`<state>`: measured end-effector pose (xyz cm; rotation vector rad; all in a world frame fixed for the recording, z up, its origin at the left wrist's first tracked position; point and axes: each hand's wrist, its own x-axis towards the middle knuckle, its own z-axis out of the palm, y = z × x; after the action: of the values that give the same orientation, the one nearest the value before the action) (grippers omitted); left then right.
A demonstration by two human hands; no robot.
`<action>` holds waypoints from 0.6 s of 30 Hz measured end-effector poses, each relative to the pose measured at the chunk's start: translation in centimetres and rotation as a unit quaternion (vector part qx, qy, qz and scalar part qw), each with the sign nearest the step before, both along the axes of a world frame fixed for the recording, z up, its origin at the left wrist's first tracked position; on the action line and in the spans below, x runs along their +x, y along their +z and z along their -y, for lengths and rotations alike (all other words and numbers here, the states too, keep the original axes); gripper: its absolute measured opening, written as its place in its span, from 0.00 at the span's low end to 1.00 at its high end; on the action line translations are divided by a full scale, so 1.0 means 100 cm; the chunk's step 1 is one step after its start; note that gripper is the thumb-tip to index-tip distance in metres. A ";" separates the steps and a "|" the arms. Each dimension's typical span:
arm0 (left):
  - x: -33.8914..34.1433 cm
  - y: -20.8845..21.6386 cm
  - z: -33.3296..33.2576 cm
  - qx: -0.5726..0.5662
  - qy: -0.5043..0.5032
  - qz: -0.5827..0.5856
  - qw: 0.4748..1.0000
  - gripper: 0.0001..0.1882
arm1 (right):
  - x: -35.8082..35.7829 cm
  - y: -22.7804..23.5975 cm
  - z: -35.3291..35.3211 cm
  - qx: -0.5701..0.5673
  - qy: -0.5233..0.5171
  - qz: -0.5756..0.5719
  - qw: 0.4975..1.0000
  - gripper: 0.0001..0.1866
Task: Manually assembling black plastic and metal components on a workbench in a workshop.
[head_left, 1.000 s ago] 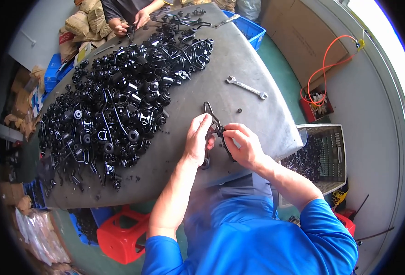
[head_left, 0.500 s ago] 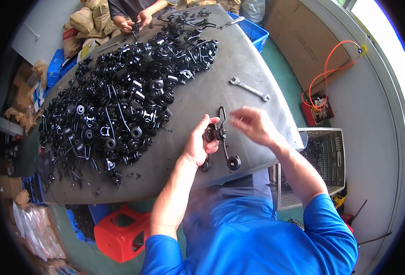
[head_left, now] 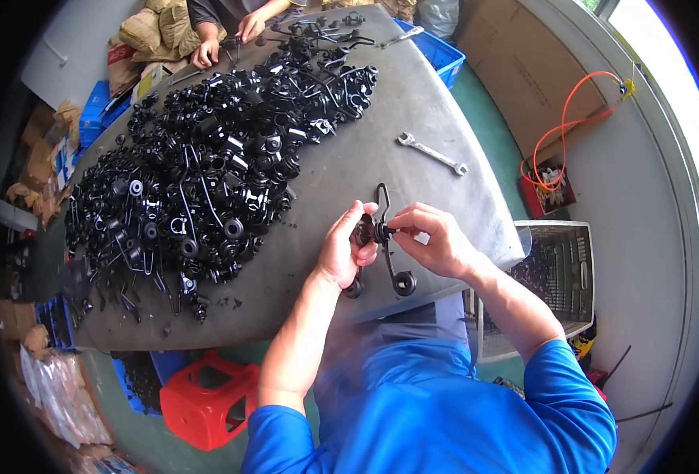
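My left hand is closed around a black metal bracket part with bent rod arms and round rubber bushings at their ends. It is held above the near edge of the grey table. The fingertips of my right hand pinch at the right side of the part's middle, where a bolt or nut seems to sit; the fingers hide most of it. One rod points away from me, and a bushing hangs at the near end. Beyond my right hand lies an open-end wrench.
A large heap of similar black parts covers the table's left side. Across it a co-worker's hands handle parts near another wrench. A grey crate stands at right, a red stool at lower left, a blue bin behind.
My right hand has moved left onto the middle of the bracket part, its fingers now closed there. My left hand keeps its hold. One co-worker's hand has shifted left, away from the piece.
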<state>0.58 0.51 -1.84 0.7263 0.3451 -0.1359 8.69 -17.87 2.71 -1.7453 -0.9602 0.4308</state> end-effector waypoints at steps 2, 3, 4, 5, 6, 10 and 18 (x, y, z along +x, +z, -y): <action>0.001 0.003 0.003 0.023 0.009 -0.008 1.000 0.21 | -0.004 -0.003 0.000 0.029 -0.021 0.171 0.985 0.10; 0.000 0.003 0.002 0.023 0.010 -0.008 1.000 0.21 | -0.006 -0.002 -0.001 0.040 -0.014 0.191 0.981 0.11; -0.001 0.001 0.002 0.026 0.012 -0.008 1.000 0.21 | -0.006 -0.002 -0.001 0.041 -0.013 0.191 0.981 0.11; -0.002 0.001 0.001 0.028 0.015 -0.008 0.999 0.21 | -0.007 -0.002 -0.001 0.043 -0.008 0.193 0.980 0.11; -0.001 0.001 0.002 0.028 0.015 -0.007 0.999 0.21 | -0.006 -0.002 -0.001 0.044 -0.005 0.195 0.980 0.11; 0.000 0.005 0.005 0.029 0.011 -0.002 1.000 0.21 | -0.002 -0.004 0.003 0.045 -0.010 0.170 0.984 0.10; -0.002 0.005 0.005 0.058 0.020 -0.004 0.998 0.21 | -0.012 0.008 -0.007 -0.090 -0.081 -0.118 0.986 0.08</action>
<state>0.41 -0.03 -1.34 0.8333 0.3779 -0.0823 7.45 -17.15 3.49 -1.8690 -0.6209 0.6175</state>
